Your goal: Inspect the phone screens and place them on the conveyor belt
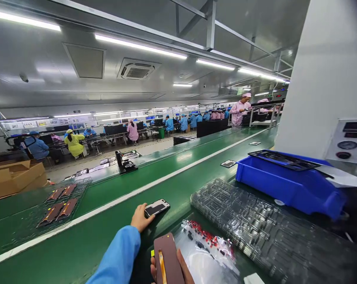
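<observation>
Our left hand (141, 218), blue sleeve on, is on the green belt bench (86, 236). Its fingers (144, 213) sit close together, tips against the near end of a phone (156, 208) lying dark side up; can't tell if they're pinching it. Our right hand (182, 268) is at the bottom of the frame, holding a mauve rectangular panel (166, 256) with an orange ribbon strip (162, 268) down its face. Thumb and fingers wrap up either side of the panel, mostly hidden under it, and it's held above the bench, tilted toward us.

Just right of the panel is a clear plastic bag (206, 252) with small red and black parts in it. Beyond that, a stack of clear moulded trays (255, 232) lies beside a blue plastic bin (288, 193), with a black tray (282, 159) on top of the bin. Left of the white stripe, mesh trays of copper-coloured parts (58, 203) sit on the belt. Further off are a cardboard box (15, 177) and a co-worker in pink (240, 112), standing, well apart from us, with others seated along the benches beyond.
</observation>
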Available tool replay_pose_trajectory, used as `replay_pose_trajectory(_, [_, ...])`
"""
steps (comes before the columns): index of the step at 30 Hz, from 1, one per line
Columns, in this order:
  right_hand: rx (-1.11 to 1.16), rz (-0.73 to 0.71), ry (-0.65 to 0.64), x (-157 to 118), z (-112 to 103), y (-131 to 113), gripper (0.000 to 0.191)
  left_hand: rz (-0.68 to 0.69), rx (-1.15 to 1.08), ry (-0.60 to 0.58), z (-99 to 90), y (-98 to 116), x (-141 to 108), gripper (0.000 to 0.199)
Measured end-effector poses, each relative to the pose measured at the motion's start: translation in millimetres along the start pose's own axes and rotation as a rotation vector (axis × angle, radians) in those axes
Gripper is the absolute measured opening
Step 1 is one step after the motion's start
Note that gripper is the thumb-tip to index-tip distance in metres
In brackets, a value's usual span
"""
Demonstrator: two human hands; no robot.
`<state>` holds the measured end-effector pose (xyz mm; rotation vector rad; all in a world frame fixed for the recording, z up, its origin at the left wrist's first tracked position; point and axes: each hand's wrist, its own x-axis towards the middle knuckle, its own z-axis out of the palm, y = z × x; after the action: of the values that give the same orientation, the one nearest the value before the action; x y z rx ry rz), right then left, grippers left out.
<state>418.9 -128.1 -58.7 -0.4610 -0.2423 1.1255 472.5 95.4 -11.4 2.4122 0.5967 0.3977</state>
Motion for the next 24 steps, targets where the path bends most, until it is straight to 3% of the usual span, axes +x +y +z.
replay_pose_trajectory(3, [0.096,0.062,-0.041,-12,12,-9,0.062,-0.008,-0.159,0.174,-48.2,-2,-21,0.069])
replay_pose_trajectory(6, [0.229,0.093,-0.03,-26,24,-18,0.058,-0.084,-0.371,0.309,-100.0,-6,-59,0.077])
replay_pose_trajectory(9, [0.289,0.076,0.03,-36,31,-20,0.059,-0.173,-0.597,0.364,-141.0,-8,-122,0.08])
replay_pose_trajectory(12, [0.22,0.069,0.074,-44,37,-17,0.059,-0.258,-0.834,0.404,-161.0,-1,-199,0.086])
replay_pose_trajectory(15, [0.059,0.037,0.11,-54,48,-15,0.056,-0.332,-1.143,0.345,-158.3,13,-271,0.087])
replay_pose_trajectory(18, [-0.181,-0.031,0.106,-68,65,-13,0.057,-0.343,-1.308,0.264,-138.9,23,-324,0.082])
replay_pose_trajectory(21, [-0.518,-0.15,0.007,-82,82,-11,0.061,-0.3,-1.314,0.266,-113.7,21,-351,0.088])
replay_pose_trajectory(24, [-0.866,-0.301,-0.125,-93,95,-5,0.066,-0.222,-1.241,0.202,-94.2,11,-363,0.093])
